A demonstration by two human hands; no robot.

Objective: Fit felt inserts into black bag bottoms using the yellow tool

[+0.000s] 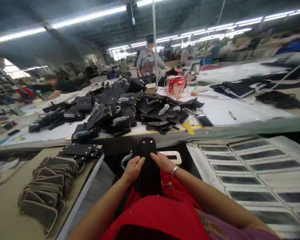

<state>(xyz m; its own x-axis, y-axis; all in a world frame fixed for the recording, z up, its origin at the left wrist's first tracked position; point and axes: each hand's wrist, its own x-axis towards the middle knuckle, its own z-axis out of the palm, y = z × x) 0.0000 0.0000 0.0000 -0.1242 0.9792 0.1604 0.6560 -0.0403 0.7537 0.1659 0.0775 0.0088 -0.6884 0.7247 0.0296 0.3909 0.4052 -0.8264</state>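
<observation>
A black bag piece (148,176) with two small metal studs near its far end lies upright-lengthwise over my lap. My left hand (135,169) grips its left edge, thumb on top. From the other side my right hand (164,162) holds the right edge, thumb pressed on the surface. The fingers under the piece are hidden. Beside my left hand a strap or handle wrapped in clear plastic (126,160) sticks out. Past my right hand shows a pale frame-shaped piece (171,156) with a dark slot.
A heap of black bags (120,106) covers the table ahead, near a phone (204,120) and a pen (232,115). Stacked rounded black panels (43,190) lie on the left board. Dark strips sit on a pale board (267,176) at right. A person (150,60) stands across the table.
</observation>
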